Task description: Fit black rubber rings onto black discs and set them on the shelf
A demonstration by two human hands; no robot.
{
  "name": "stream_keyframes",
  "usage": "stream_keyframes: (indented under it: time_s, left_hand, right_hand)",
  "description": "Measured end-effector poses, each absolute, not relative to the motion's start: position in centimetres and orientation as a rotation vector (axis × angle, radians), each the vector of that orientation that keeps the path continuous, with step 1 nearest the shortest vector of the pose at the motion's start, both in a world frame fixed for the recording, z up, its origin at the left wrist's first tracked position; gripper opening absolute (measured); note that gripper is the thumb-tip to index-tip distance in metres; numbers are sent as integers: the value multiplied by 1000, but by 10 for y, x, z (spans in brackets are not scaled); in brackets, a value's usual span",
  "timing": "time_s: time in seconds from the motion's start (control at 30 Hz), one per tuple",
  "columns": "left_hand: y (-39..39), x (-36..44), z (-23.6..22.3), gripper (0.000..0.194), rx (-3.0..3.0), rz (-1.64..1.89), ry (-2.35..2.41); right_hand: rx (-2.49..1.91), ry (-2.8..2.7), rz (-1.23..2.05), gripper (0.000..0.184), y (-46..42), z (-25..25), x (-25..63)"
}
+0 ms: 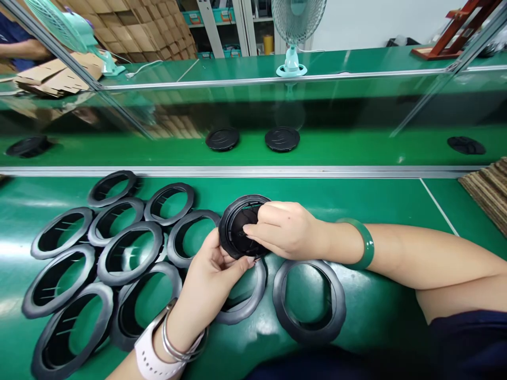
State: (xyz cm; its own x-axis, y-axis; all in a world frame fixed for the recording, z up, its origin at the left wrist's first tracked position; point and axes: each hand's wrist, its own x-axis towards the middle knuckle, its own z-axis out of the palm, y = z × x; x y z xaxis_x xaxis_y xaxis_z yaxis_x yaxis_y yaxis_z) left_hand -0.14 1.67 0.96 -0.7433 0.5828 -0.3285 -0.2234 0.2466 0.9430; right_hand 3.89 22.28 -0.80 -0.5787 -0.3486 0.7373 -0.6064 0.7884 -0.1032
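1. Disc (241,232): one, tilted up off the bench (356,200) so its face meets my fingers. My left hand (214,269) grips its lower rim from below; my right hand (283,229) closes over its right side, fingers pressing the centre.
2. Rings (130,252): ten, loose on the bench left of and below the disc, overlapping, within my reach.
3. Discs on the belt (253,153) beyond the disc: four, lying flat and spaced apart.
4. Fans (295,26): two, far behind the disc.
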Motion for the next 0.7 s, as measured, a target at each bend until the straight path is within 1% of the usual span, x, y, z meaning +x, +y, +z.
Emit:
stream_keyframes:
  time_s: [0.17,0.37,0.5,0.7]
  left_hand:
    - [15,-1,7,51,330,1570,1882]
    - [16,-2,6,51,331,1560,1887]
    - [15,-3,6,52,339,1538,1908]
    - [12,-2,5,48,374,1487,1954]
  right_hand:
    - [649,-2253,475,29,222,-12,41]
    - [675,-2269,479,30,222,-12,40]
    - [657,-2308,553,33,222,-10,41]
    - [581,-2328,695,27,220,-10,42]
